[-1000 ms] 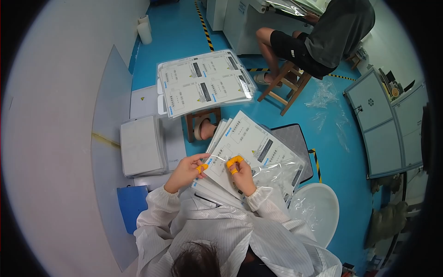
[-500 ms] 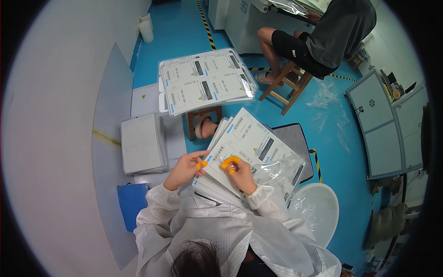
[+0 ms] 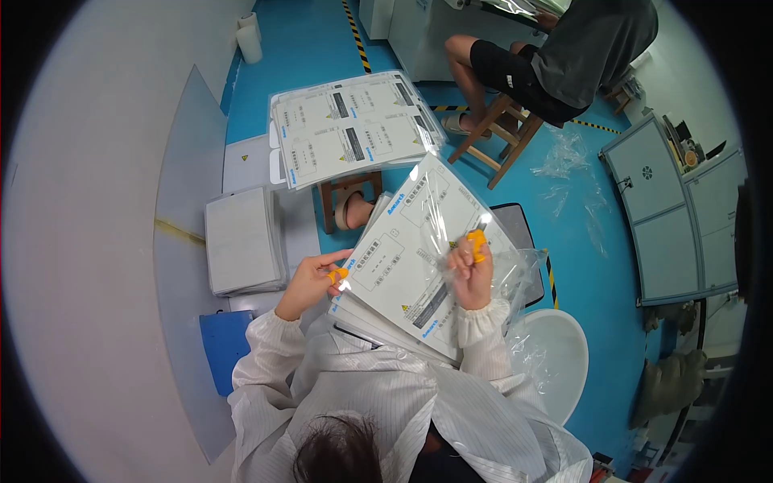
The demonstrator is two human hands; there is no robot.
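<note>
On my lap lies a pile of white printed label sheets, the top label sheet (image 3: 378,262) lying tilted with its far corner away from me. My left hand (image 3: 304,286) pinches the left edge of that sheet, its thumb in a yellow finger cot on top and the index finger stretched along the edge. Over the right part of the sheet, my right hand (image 3: 471,274) is closed on a clear plastic film (image 3: 517,270), with yellow cots on its fingertips. The film is crumpled beside that hand and stretches, shiny, across the sheet. Its exact borders are hard to make out.
Ahead, a stool carries another stack of label sheets (image 3: 354,157). White sheets (image 3: 241,241) are piled at left, near a blue folder-like object (image 3: 224,342). A white tub (image 3: 573,354) with film scraps stands at right. A person (image 3: 592,60) sits on a wooden stool (image 3: 503,145) at a machine.
My right hand has moved right and away from me, pulling the clear film across the top sheet. My left hand stays at the sheet's left edge. The view has shifted slightly.
</note>
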